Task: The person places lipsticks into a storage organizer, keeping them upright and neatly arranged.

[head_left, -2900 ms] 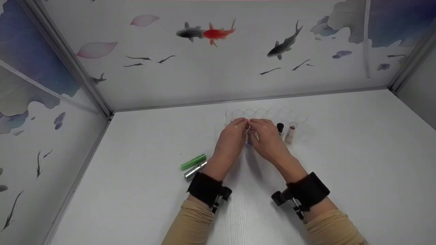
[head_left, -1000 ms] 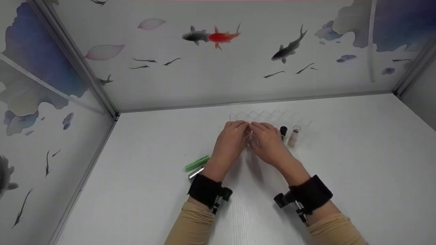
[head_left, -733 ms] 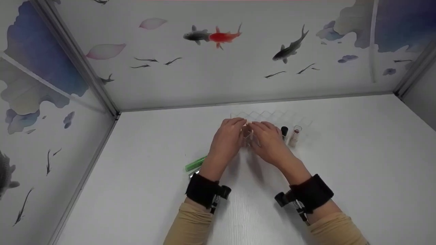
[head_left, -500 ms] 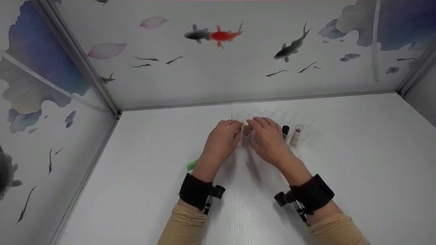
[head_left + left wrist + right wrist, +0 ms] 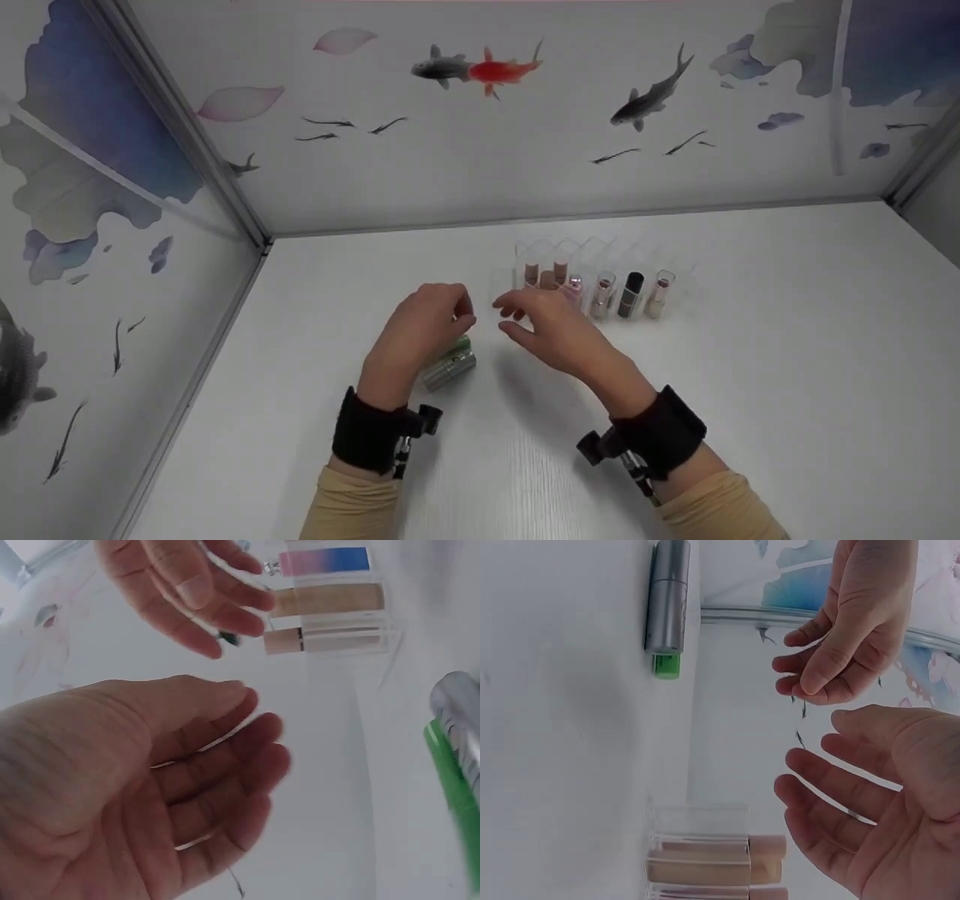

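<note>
My left hand (image 5: 424,326) hangs over a green tube (image 5: 462,345) and a silver tube (image 5: 450,371) lying side by side on the table, its fingers loosely bent around nothing. My right hand (image 5: 555,326) hovers just in front of a clear holder (image 5: 697,816), fingers relaxed and free of any object. Upright in that holder stand several lipstick-like tubes: beige ones (image 5: 337,600), a pink-and-blue one (image 5: 330,561), a black-capped one (image 5: 632,292) and clear-capped ones (image 5: 603,296). In the head view the right hand covers the holder's front left part.
The white table (image 5: 787,360) runs back to a printed wall (image 5: 487,165) with fish pictures. A second wall (image 5: 135,300) borders it on the left. Black wrist straps (image 5: 367,435) with cameras sit on both forearms.
Both hands have drawn apart and come away from the holder, the left one moving left and nearer toward the green and silver tubes. Beige tubes in the holder are now uncovered.
</note>
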A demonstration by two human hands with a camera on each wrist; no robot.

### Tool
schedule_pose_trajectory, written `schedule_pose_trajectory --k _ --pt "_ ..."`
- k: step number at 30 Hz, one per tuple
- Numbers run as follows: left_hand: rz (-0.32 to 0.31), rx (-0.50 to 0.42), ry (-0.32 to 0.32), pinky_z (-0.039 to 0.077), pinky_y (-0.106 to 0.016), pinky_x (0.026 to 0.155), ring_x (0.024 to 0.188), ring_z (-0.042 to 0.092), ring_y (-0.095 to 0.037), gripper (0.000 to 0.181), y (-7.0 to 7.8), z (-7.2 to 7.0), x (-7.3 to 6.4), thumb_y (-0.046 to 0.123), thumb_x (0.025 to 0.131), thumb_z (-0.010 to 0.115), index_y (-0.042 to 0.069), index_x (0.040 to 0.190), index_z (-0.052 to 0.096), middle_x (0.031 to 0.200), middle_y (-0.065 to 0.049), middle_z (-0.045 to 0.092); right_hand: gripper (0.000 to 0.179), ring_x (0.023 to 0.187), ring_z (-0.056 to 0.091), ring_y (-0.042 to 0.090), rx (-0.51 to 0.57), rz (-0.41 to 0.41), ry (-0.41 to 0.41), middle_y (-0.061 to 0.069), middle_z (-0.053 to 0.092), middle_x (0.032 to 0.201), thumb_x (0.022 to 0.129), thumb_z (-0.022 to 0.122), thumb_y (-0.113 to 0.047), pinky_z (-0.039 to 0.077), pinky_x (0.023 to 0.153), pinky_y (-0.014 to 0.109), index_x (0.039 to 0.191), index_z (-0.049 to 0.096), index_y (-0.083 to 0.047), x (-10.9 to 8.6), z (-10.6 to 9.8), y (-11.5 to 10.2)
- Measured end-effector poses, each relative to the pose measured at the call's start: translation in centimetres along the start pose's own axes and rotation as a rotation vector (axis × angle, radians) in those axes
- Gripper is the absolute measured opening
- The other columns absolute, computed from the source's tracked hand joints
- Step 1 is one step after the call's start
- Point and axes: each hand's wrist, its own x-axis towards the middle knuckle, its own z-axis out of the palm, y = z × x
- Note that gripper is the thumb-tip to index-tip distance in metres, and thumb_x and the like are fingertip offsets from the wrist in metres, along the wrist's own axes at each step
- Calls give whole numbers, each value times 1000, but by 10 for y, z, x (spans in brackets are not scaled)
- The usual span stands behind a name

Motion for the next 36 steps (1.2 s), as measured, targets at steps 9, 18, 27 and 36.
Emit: schedule_pose_trajectory --k 9,18,27,36 --pt "-172 162 -172 54 -33 65 70 63 -19 14 -5 -3 -5 9 78 71 2 89 73 85 -10 72 28 96 63 25 54 -43 -208 11 67 107 86 66 -10 51 84 37 114 64 -4 7 28 -6" --pt "-204 249 -184 51 -28 55 56 50 -14 13 -3 4 -7 5 74 74 -2 83 70 71 -9 66 30 105 60 25 25 -111 -232 12 65 109 82 67 -1 48 93 38 112 65 -2 7 48 -3" --pt "-199 238 -237 38 -25 47 55 44 -16 9 2 12 -8 6 82 69 1 76 63 62 -4 51 34 109 60 23 -65 -136 -265 10 64 113 80 67 2 48 95 35 114 64 -3 6 53 -6" --pt "-197 205 -275 31 -24 43 53 39 -15 15 0 19 -6 -5 77 67 3 68 57 61 -3 45 24 98 63 21 -82 -201 -217 9 67 101 81 67 2 50 88 34 104 66 -3 7 54 -5"
